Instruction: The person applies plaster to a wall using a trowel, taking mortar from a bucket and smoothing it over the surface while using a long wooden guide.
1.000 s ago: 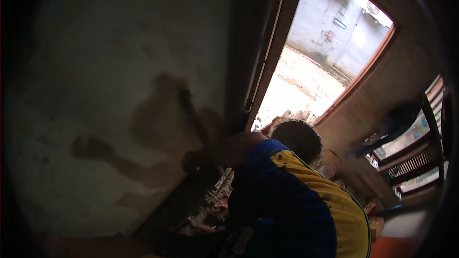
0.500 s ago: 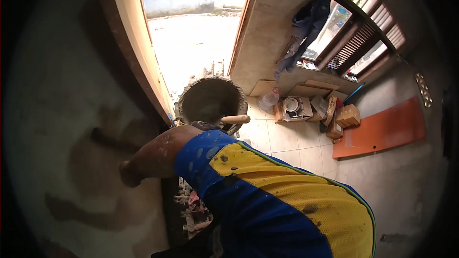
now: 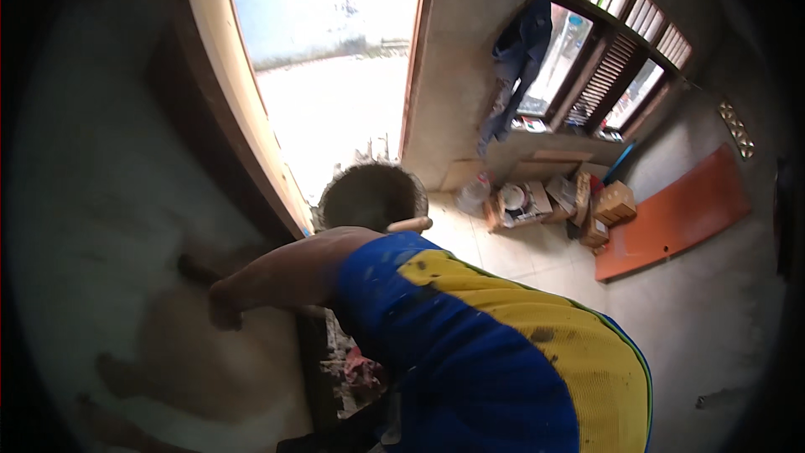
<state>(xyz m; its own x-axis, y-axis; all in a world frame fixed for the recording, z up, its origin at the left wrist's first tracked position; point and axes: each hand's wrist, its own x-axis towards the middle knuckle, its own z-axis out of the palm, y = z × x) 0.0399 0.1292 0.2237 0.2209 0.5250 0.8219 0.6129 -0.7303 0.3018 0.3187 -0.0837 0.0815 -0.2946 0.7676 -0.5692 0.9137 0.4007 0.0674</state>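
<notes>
My left arm, in a blue and yellow shirt, reaches left to a grey plastered wall. My left hand is closed in a fist against the wall, gripping a short dark tool that sticks up and to the left. Shadows of the arm lie on the plaster below it. Behind my shoulder, a round dark mortar pan stands by the doorway with a wooden handle poking out of it. My right hand is out of view.
A wooden door frame opens onto bright ground outside. A louvred window with dark cloth hanging is at the back. Cardboard boxes and an orange board lie on the tiled floor. Rubble lies at the wall's foot.
The view has swung right and down, from the wall and a narrow slice of doorway to the whole room. My left arm stays stretched to the wall, now lower in the picture.
</notes>
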